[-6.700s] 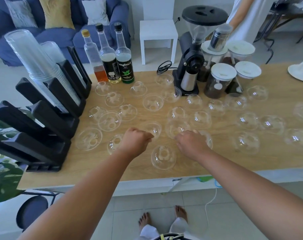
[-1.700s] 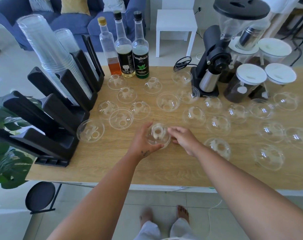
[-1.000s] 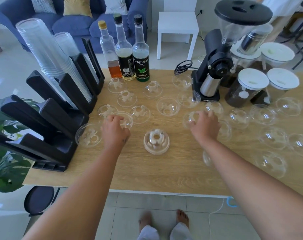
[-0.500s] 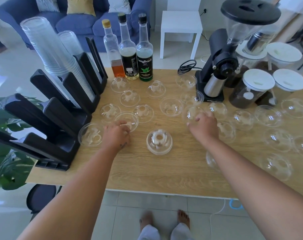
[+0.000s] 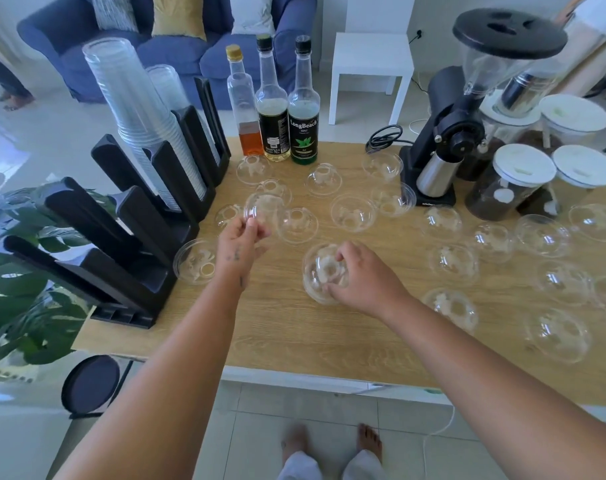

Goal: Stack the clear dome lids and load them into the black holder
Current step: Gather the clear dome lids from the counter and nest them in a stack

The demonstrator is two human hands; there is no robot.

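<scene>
Several clear dome lids lie scattered over the wooden table. My left hand pinches one clear dome lid by its rim and holds it tilted above the table. My right hand rests on a small stack of dome lids near the table's middle, fingers around its top and near side. The black holder stands at the table's left end, slanted, with tall stacks of clear cups in its far slots. One lid lies right beside the holder.
Three syrup bottles stand at the back of the table. A black coffee grinder and lidded jars of coffee fill the back right. A leafy plant is at the left. My bare feet show below the table's edge.
My left hand has lifted a lid off the table. My right hand has come back from the lids on the right with one and set it onto the stack in the middle.
</scene>
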